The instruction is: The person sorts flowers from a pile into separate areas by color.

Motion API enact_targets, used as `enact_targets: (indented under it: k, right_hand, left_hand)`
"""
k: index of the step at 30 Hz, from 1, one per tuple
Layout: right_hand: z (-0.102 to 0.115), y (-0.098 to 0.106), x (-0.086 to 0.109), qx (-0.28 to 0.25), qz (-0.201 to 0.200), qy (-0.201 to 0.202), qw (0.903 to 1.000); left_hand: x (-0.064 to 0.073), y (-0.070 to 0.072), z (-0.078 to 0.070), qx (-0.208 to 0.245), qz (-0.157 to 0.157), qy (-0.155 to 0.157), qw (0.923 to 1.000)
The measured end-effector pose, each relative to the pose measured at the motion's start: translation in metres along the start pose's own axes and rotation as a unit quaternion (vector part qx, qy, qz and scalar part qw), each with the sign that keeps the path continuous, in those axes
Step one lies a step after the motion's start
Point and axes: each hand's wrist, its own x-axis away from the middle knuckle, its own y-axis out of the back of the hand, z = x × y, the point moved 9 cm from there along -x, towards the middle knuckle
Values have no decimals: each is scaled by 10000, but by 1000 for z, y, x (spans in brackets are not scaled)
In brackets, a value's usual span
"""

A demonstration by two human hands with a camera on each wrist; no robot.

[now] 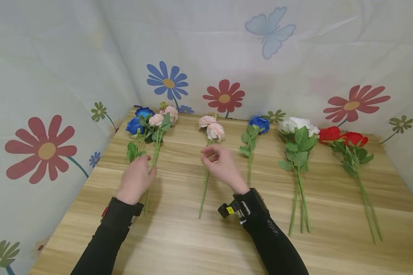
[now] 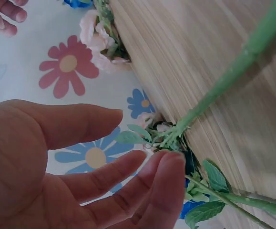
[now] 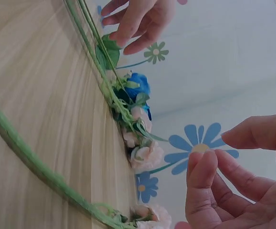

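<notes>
My left hand [image 1: 135, 179] hovers by the stems of the left group, where blue roses [image 1: 135, 125] lie beside pink flowers [image 1: 156, 120]. In the left wrist view a gap shows between the left thumb [image 2: 87, 123] and the bent fingers, and nothing is held there. Over the middle stem [image 1: 204, 194], which carries pink blooms [image 1: 215, 131], is my right hand [image 1: 223, 168]. The right wrist view shows its thumb [image 3: 257, 133] apart from loosely curved fingers, with no stem between them. The right hand covers part of that stem in the head view.
Right of the hands, a single blue rose [image 1: 259, 124], a bunch of white roses [image 1: 297, 126] and some red roses [image 1: 354, 138] lie on the wooden table [image 1: 179, 244]. A flower-printed cloth [image 1: 199, 46] stands behind the table's far edge and along its sides.
</notes>
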Motion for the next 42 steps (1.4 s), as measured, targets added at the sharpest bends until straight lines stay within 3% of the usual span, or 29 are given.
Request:
enact_targets:
  k: [10,22,33,42]
  right_hand:
    - [-4,-12,1,-156,85,-62,9998]
    - [-2,-16,-1,-38,117,-76,9999]
    - [-3,-15,-1,-5,110,-47,9999]
    - [-5,-8,0,39,53,-70,10000]
  left_hand:
    - [-9,-17,12,-40,647,177,9977]
    - [-23,-32,21,46,1022,274,9944]
    - [-28,-39,19,194,1083,220,9937]
    - [-26,-44,21,721,1509,378,9852]
